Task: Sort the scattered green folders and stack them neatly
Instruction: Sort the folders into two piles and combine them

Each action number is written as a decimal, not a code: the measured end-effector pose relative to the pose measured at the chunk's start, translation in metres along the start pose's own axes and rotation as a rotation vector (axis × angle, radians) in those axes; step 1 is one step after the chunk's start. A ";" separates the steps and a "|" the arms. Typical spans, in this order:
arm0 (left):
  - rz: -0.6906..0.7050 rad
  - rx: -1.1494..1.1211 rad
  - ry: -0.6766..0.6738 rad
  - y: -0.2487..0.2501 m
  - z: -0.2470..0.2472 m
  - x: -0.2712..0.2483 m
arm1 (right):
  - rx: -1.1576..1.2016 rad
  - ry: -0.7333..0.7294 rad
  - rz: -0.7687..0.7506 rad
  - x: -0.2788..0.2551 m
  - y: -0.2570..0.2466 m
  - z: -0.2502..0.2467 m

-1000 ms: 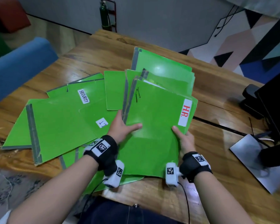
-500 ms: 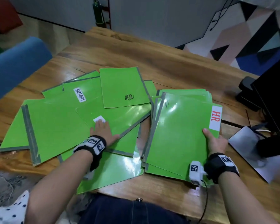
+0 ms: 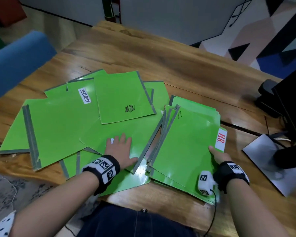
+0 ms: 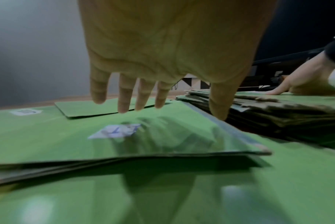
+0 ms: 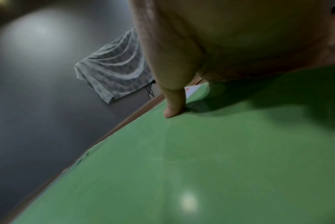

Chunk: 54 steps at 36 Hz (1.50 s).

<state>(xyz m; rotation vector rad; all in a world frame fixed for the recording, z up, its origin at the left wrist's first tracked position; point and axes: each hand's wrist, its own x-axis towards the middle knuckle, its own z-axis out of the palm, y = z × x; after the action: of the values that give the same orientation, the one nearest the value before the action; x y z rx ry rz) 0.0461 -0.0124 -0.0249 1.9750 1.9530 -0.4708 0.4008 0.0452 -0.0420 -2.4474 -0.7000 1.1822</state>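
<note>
Several green folders lie scattered on the left half of the wooden table, among them one labelled SECURITY and one with a black scribble. My left hand lies flat, fingers straight and spread, on a folder with a small white label. To the right a gathered stack lies on the table, topped by the H.R. folder. My right hand grips the stack's right edge, thumb on top; its other fingers are hidden.
A black monitor on a grey base plate with cables stands at the right edge. A black object sits behind it. A blue chair back is at the far left. Bare wood shows beyond the folders.
The stack, held up on edge in both hands, was laid flat to the right. My left hand let go of it and moved left onto the scattered folders, uncovering the scribbled one.
</note>
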 end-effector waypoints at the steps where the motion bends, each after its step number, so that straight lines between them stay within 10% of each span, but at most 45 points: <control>1: -0.001 -0.031 -0.024 0.000 0.000 0.004 | -0.013 -0.005 0.003 0.000 -0.001 0.000; 13: 0.267 0.182 -0.147 0.026 -0.008 -0.004 | -0.064 -0.042 0.011 -0.004 -0.006 -0.002; 20: -0.040 -0.078 0.182 -0.013 -0.036 0.042 | -0.086 -0.020 -0.003 -0.002 -0.003 -0.001; 24: -0.230 -0.024 -0.015 -0.047 -0.034 0.061 | -0.095 -0.013 -0.003 -0.003 -0.003 -0.001; 36: 0.115 0.266 -0.142 -0.034 -0.013 0.020 | -0.137 -0.009 -0.009 -0.003 -0.002 -0.002; 42: -0.165 -0.129 0.143 -0.042 -0.017 0.035 | -0.139 0.005 -0.007 -0.009 -0.002 -0.001; 54: -0.065 -0.009 -0.190 -0.064 0.017 0.027 | -0.172 -0.058 0.002 0.001 -0.003 -0.006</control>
<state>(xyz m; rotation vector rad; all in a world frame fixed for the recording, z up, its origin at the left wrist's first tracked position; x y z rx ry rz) -0.0176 0.0050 -0.0518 1.7942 1.9008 -0.6406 0.4057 0.0478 -0.0376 -2.5613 -0.8494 1.2459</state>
